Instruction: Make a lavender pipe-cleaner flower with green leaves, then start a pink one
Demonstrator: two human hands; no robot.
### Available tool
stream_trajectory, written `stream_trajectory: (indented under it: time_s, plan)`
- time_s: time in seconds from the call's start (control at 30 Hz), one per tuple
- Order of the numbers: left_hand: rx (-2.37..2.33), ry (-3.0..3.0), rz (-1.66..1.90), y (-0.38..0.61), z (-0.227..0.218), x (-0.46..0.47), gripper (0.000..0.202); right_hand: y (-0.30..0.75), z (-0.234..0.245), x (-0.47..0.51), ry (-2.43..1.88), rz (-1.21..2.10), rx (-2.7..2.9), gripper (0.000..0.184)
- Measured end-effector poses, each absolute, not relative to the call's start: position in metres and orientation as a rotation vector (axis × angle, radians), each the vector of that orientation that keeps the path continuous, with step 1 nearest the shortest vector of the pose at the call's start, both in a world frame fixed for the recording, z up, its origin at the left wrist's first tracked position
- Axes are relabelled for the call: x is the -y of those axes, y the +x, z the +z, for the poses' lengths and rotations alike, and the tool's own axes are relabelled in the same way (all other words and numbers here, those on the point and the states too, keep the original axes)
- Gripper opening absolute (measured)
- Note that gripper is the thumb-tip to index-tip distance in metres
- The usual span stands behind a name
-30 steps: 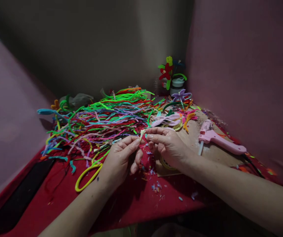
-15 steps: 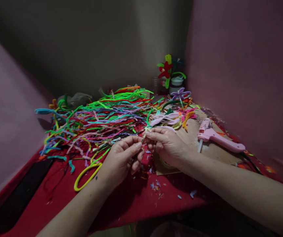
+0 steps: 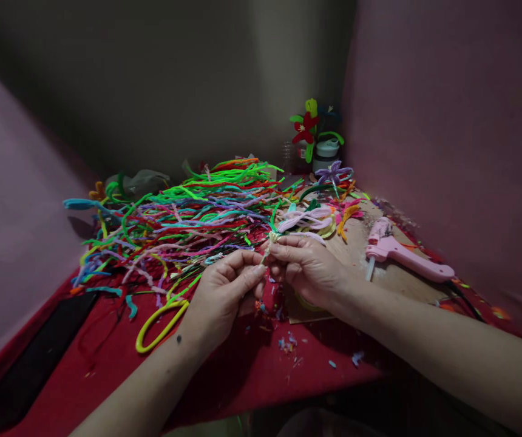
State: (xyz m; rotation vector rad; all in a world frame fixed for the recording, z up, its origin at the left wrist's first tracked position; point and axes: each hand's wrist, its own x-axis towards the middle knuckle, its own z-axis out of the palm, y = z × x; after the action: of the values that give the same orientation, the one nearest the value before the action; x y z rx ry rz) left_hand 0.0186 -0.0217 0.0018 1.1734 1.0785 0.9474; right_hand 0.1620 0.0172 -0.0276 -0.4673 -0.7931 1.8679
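Note:
Between my two hands is a thin stem with a pale yellow tufted tip [image 3: 274, 237], which looks like a bunch of flower stamens. Thumb and forefinger of my left hand [image 3: 229, 279] pinch its lower end. My right hand [image 3: 309, 267] is closed on it just under the tip, from the right side. Behind the hands spreads a large pile of coloured pipe cleaners [image 3: 206, 206]. White-lilac pipe cleaner loops [image 3: 309, 220] lie just past my right hand. A yellow loop [image 3: 161, 328] lies beside my left wrist.
A pink glue gun [image 3: 393, 249] rests on a brown board [image 3: 356, 243] at the right. At the back stand a red pipe cleaner flower [image 3: 305, 128], a lidded jar [image 3: 327, 155] and a purple flower [image 3: 332, 174]. Fluff scraps [image 3: 288, 344] dot the red cloth [image 3: 252, 382]. A black strip [image 3: 28, 364] lies left.
My left hand has shifted slightly up and to the right along the stem, and its lower fingers have curled in. My right hand keeps its hold in nearly the same place.

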Motion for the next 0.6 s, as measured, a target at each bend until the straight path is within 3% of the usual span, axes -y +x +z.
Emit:
stream_trajectory:
  time_s: [0.6]
  plan:
    - [-1.115,1.211,0.959,0.0204,-0.0013,0.0250,0.014,0.1607,-0.0227,-0.0159,-0.479,1.841,0.797,0.013]
